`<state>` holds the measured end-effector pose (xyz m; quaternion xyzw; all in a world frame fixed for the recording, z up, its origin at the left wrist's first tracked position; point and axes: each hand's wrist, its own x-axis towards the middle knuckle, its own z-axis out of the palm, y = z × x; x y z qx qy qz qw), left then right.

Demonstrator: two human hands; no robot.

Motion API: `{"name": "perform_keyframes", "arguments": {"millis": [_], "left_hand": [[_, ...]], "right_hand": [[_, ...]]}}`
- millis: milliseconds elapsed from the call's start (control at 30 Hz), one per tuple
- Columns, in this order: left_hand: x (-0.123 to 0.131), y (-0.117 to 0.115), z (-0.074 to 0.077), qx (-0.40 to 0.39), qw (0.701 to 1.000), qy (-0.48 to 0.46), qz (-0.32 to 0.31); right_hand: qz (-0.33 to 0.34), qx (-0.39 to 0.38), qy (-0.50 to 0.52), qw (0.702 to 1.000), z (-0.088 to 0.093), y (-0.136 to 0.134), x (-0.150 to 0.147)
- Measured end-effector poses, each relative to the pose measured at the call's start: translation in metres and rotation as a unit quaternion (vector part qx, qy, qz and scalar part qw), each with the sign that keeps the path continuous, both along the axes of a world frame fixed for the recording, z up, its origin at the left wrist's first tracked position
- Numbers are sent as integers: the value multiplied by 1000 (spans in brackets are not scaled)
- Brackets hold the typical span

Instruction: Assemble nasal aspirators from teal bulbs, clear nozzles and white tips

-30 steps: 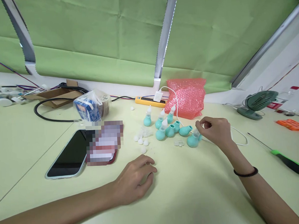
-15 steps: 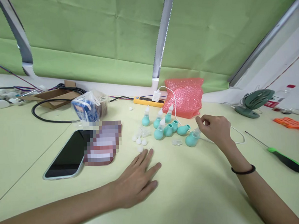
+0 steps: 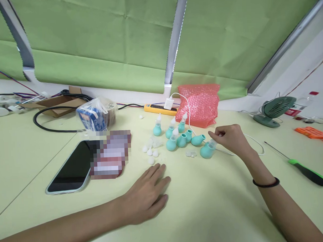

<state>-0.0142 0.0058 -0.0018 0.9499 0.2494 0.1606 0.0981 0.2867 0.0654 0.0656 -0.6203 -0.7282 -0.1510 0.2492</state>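
Note:
My left hand (image 3: 145, 193) lies palm down on the table with its fingers spread, just in front of several small white caps (image 3: 150, 160). My right hand (image 3: 229, 139) is curled closed at the clear collar of a teal bulb (image 3: 207, 150) on the right; whether the fingers touch or grip it is hard to make out. More teal bulbs stand in the middle, some with clear pointed tips (image 3: 175, 134); one without a tip (image 3: 198, 139) lies on its side. Small clear pieces (image 3: 191, 154) lie between these bulbs and my right hand.
Two phones, one black-screened (image 3: 69, 169), lie left. Behind are a wrapped blue package (image 3: 91, 117), a yellow power strip (image 3: 155, 108) and a red bubble-wrap bag (image 3: 199, 107). A screwdriver (image 3: 308, 171), green fan (image 3: 276, 110) and orange parts (image 3: 312, 132) are right.
My right hand has lowered slightly toward the right-hand bulb's collar, its wrist shifting right. My left hand has drawn back a little, fingers slightly closer together.

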Motion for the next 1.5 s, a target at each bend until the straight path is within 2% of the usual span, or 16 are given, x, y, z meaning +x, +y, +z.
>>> {"name": "perform_keyframes", "arguments": {"millis": [133,267,367,433,500,567,633,700,767,833,900,1000,1100,1300,1400,1500], "left_hand": [[1,0,1,1,1000,3,3],[1,-1,1,3,1000,15,3],[1,-1,1,11,1000,9,0],[1,-1,0,16,1000,-4,-5],[1,0,-1,20,1000,-18,-10],[1,0,-2,26,999,-29,-13],[1,0,-3,31,999,-36,-18],[1,1,-3,34,998,-45,-24],[1,1,-4,39,997,-53,-27],[0,2,-6,41,997,-58,-26],[0,3,-8,43,997,-66,-20],[0,5,-10,61,995,-83,2],[0,7,-12,85,993,-79,7],[1,10,-16,91,990,-104,-16],[0,9,-17,85,991,-105,-23],[-1,8,-16,86,991,-100,-21]], "right_hand": [[-2,-4,-22,1000,-1,2,-1],[-60,9,-61,996,-6,3,-3],[-126,51,-79,988,-10,2,-4],[-141,110,-80,981,-11,1,-4],[-104,188,-78,974,-12,-2,-7],[-20,251,-77,965,-13,-7,-13],[73,267,-87,957,-15,-14,-25],[153,223,-120,955,-18,-22,-40],[199,135,-166,956,-22,-29,-56],[192,30,-203,960,-27,-33,-69],[153,-72,-231,958,-33,-34,-77],[110,-181,-253,944,-41,-32,-79],[97,-215,-250,939,-42,-30,-77],[30,-188,-247,950,-33,-33,-80],[-8,-211,-255,944,-36,-34,-81],[-9,-230,-251,940,-42,-32,-81]]}}
